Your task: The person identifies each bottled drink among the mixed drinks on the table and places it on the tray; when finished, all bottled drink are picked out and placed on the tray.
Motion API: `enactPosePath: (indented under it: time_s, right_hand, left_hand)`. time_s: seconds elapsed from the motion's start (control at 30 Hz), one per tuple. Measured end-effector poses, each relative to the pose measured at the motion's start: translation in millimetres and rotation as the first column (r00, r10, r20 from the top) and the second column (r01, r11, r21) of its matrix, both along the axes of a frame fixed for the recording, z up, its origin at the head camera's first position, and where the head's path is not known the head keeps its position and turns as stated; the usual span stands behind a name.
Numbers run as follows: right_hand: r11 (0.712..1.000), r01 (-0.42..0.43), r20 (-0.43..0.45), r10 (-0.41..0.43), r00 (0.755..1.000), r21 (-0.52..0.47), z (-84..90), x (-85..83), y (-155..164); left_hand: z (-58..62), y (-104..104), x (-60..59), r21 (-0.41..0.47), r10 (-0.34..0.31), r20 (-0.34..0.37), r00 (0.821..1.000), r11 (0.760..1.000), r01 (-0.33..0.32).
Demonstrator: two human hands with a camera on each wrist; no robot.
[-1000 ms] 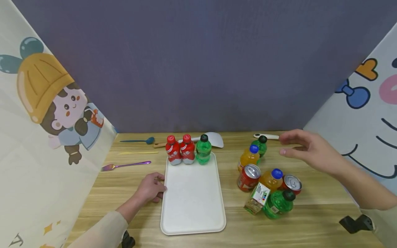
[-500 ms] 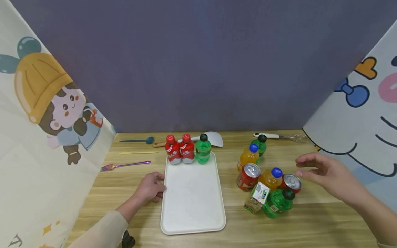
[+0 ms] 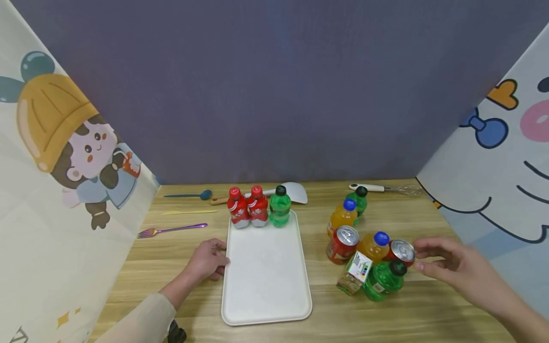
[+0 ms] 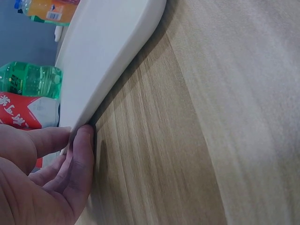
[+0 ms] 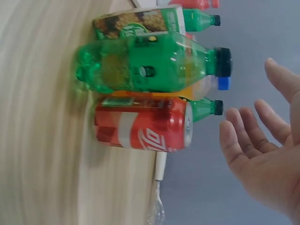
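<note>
My left hand (image 3: 208, 259) pinches the left edge of a white tray (image 3: 266, 286) between thumb and fingers; the left wrist view shows the fingertips (image 4: 83, 133) at its rim. Two red bottles (image 3: 238, 208) and a green bottle (image 3: 280, 207) stand at the tray's far end. My right hand (image 3: 454, 269) has its fingers spread apart beside a red soda can (image 3: 402, 251) on the right. In the right wrist view there is a gap between that hand (image 5: 262, 140) and the can. A green bottle (image 3: 383, 281) stands in front of the can.
An orange drink bottle (image 3: 374, 247), a drink carton (image 3: 355, 272), another red can (image 3: 343, 244), another orange bottle (image 3: 343, 216) and a green bottle (image 3: 359, 199) cluster right of the tray. A whisk (image 3: 386, 188), spatula (image 3: 296, 193), spoon (image 3: 193, 195), knife (image 3: 190, 212) and fork (image 3: 171, 230) lie farther out.
My right hand has come down and nearer to me, from beside the whisk's handle to the right side of the rear red can. The left hand stays at the tray's edge.
</note>
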State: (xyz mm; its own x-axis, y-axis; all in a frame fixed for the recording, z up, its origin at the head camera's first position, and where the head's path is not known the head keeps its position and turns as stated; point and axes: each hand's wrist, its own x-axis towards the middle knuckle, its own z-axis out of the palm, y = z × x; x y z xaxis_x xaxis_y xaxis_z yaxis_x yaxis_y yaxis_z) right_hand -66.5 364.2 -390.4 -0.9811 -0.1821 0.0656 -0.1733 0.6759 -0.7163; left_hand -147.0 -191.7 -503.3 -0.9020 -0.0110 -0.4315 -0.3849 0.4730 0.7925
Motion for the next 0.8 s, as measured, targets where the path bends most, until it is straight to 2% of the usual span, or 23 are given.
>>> enactPosePath:
  time_s: [0.33,0.57,0.8]
  right_hand:
    - [0.998,-0.018,0.025,0.02,0.999,-0.053,-16.0,19.6,-7]
    - [0.995,-0.002,0.108,0.013,0.994,-0.102,-29.3,21.5,-6]
    - [0.98,-0.038,0.163,0.071,0.984,-0.197,-37.5,22.0,-5]
  left_hand:
    - [1.3,1,0.4,-0.001,0.007,0.005,1.0,1.0,-0.007]
    - [3.2,1,0.8,0.0,0.007,0.003,1.0,1.0,-0.007]
    - [1.9,1,0.8,-0.01,0.004,0.0,1.0,1.0,-0.004]
